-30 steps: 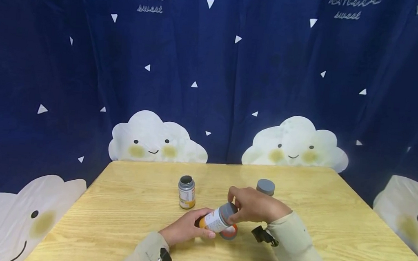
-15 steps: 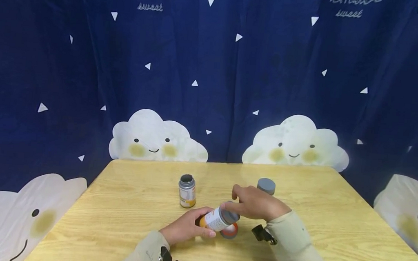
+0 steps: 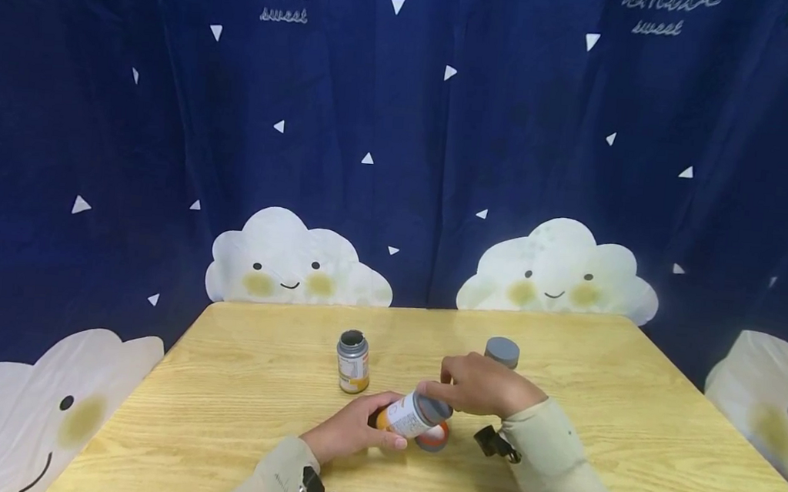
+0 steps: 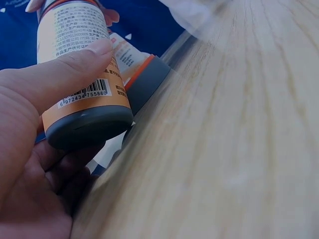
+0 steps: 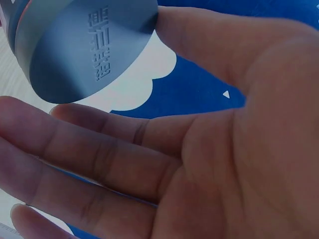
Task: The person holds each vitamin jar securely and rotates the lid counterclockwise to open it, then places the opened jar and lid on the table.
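Observation:
My left hand (image 3: pixel 352 430) grips a small pill bottle (image 3: pixel 400 418) with a white and orange label, tilted with its top to the right. A barcode and dark grey base show in the left wrist view, with the left thumb (image 4: pixel 75 72) across the label. At the bottle's top is a grey cap (image 5: pixel 94 55) with raised lettering. My right hand (image 3: pixel 487 385) pinches the cap, thumb on one edge and a fingertip at the opposite edge; its other fingers extend loosely. Below the cap, a round grey, orange and white piece (image 3: pixel 431 437) is partly hidden.
An uncapped bottle (image 3: pixel 353 366) stands upright farther back on the wooden table (image 3: pixel 249 404). Behind my right hand is a grey-topped container (image 3: pixel 502 351), its lower part hidden. A dark blue curtain (image 3: pixel 404 123) with clouds hangs beyond the table.
My right hand has turned on the cap; its thumb has shifted from the near side to the upper side. The left hand and bottle stay almost in place.

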Available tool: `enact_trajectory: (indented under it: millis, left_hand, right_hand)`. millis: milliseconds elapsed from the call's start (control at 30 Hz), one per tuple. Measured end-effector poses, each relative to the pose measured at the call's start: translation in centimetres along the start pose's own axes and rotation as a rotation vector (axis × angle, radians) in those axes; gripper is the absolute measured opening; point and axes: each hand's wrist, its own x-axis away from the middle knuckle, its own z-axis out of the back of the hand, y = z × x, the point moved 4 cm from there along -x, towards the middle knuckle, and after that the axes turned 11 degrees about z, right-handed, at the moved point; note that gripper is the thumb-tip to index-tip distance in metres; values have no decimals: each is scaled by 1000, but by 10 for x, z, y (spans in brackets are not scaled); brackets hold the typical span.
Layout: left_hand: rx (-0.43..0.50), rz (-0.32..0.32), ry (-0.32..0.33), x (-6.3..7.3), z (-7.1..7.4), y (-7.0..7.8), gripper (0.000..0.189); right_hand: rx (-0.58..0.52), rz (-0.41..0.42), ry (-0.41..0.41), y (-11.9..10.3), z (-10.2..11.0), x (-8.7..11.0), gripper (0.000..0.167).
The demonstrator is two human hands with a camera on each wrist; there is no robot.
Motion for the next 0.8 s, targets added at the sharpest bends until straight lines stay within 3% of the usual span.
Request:
enact_trajectory:
  millis: [500, 800]
  left_hand:
    - [22, -11, -16, 1, -1, -2, 46]
    - [10, 10, -2, 1, -1, -2, 47]
  right_hand:
    - [-63, -20, -69, -2, -1, 0, 32]
    - [-134, 59, -76, -6, -1, 1, 33]
